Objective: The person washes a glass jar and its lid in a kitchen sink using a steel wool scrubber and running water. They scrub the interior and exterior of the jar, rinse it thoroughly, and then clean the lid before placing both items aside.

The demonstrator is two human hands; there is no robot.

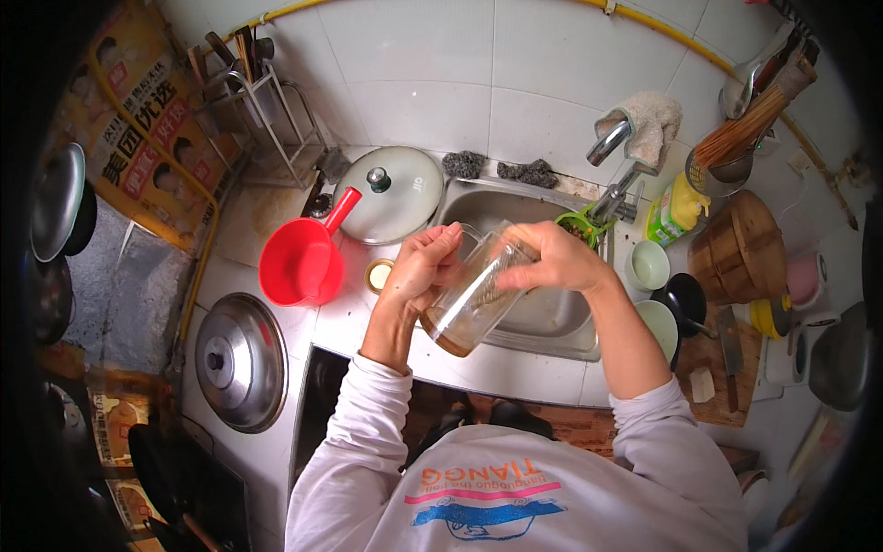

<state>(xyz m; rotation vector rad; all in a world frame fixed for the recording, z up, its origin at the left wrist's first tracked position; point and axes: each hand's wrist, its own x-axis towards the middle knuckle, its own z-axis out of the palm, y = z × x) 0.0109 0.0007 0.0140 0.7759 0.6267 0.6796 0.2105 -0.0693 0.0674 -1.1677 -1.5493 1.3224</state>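
Observation:
A clear glass jug (pixel 476 293) with a handle is tilted over the near edge of the metal sink (pixel 552 324), its brownish base towards me. My left hand (pixel 429 262) grips the jug by its handle side. My right hand (pixel 552 259) is around the upper end, thumb along the glass; whether its fingers reach inside is unclear. Left of the jug are a small round lid (pixel 379 276) and a red plastic dipper (pixel 301 262). Behind the sink's right corner stands the faucet (pixel 610 143) with a cloth (pixel 648 127) draped over it.
A glass pot lid (pixel 386 200) leans near steel wool pads (pixel 463 164). A green strainer (pixel 583 226) holds scraps at the sink corner. To the right are a dish soap bottle (pixel 675 210), bowls (pixel 648 265), a wooden bucket (pixel 738 248) and a cleaver (pixel 729 345) on a board. A metal lid (pixel 241 362) lies left.

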